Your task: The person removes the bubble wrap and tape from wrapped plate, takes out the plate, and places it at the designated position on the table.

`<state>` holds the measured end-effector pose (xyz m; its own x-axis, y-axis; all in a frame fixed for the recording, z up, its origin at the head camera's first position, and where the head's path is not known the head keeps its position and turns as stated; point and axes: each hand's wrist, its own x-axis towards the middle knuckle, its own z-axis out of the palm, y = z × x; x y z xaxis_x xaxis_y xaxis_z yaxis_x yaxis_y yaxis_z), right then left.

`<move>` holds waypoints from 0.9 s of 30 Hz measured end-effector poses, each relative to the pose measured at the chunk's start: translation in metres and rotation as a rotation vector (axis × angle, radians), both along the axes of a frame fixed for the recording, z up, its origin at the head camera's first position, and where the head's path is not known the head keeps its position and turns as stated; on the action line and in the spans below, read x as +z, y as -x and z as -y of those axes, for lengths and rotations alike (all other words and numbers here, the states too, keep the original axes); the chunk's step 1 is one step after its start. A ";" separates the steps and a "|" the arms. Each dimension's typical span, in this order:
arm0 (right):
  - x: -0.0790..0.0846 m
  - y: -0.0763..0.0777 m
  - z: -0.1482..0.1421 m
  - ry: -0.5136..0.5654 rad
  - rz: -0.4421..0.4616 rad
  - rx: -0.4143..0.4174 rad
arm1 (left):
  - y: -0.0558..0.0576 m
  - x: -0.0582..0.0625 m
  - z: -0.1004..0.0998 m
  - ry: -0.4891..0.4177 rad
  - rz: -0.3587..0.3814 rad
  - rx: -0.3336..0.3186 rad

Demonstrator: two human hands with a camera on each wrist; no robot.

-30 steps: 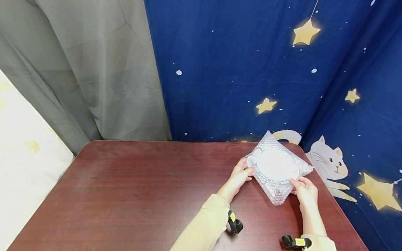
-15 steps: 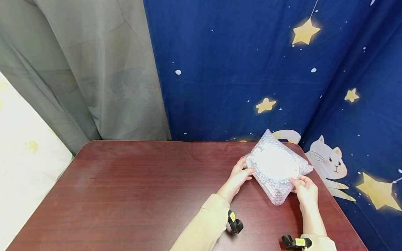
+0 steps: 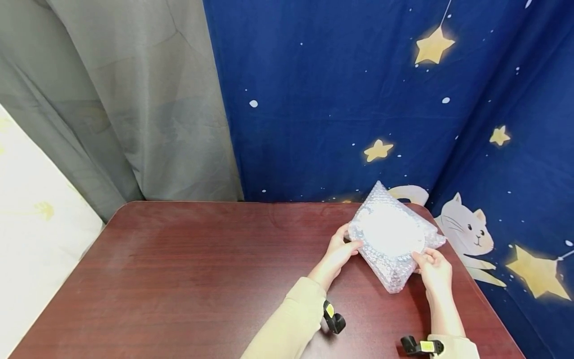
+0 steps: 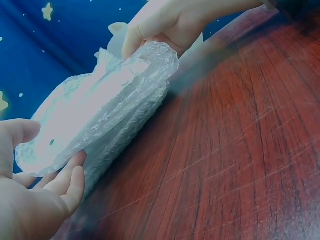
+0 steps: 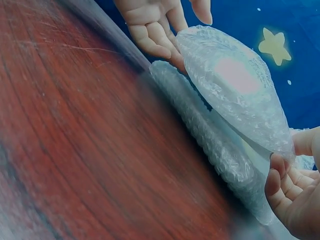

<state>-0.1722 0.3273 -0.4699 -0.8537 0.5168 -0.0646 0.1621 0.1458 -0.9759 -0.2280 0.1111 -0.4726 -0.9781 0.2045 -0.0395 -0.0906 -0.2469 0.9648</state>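
Observation:
A round, plate-like thing in bubble wrap is at the back right of the table, its top washed out by glare. My left hand holds its left edge, thumb on top and fingers underneath. At the near right edge, my right hand pinches it between thumb and fingers. In the right wrist view the wrapped round piece is tilted above a lower bubble-wrap layer, with a gap between them. The left wrist view shows the stacked wrap layers edge-on, close over the table.
The dark red wooden table extends left and toward me. Its right edge runs close beside my right hand. Behind it hang a grey curtain and a blue star-patterned curtain. A black camera mount sits on each wrist.
Both hands and the bubble-wrapped round piece shift slightly left, and its far corner rises a little. The hold of both hands stays the same.

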 end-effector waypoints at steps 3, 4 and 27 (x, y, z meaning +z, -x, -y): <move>0.002 0.000 0.003 -0.007 -0.009 0.005 | 0.000 0.000 0.001 0.004 -0.002 0.028; 0.002 0.000 0.004 -0.006 -0.014 0.007 | 0.000 -0.001 0.002 0.005 -0.005 0.038; 0.023 -0.007 0.029 -0.023 -0.057 0.064 | -0.002 0.002 0.023 0.049 -0.066 0.131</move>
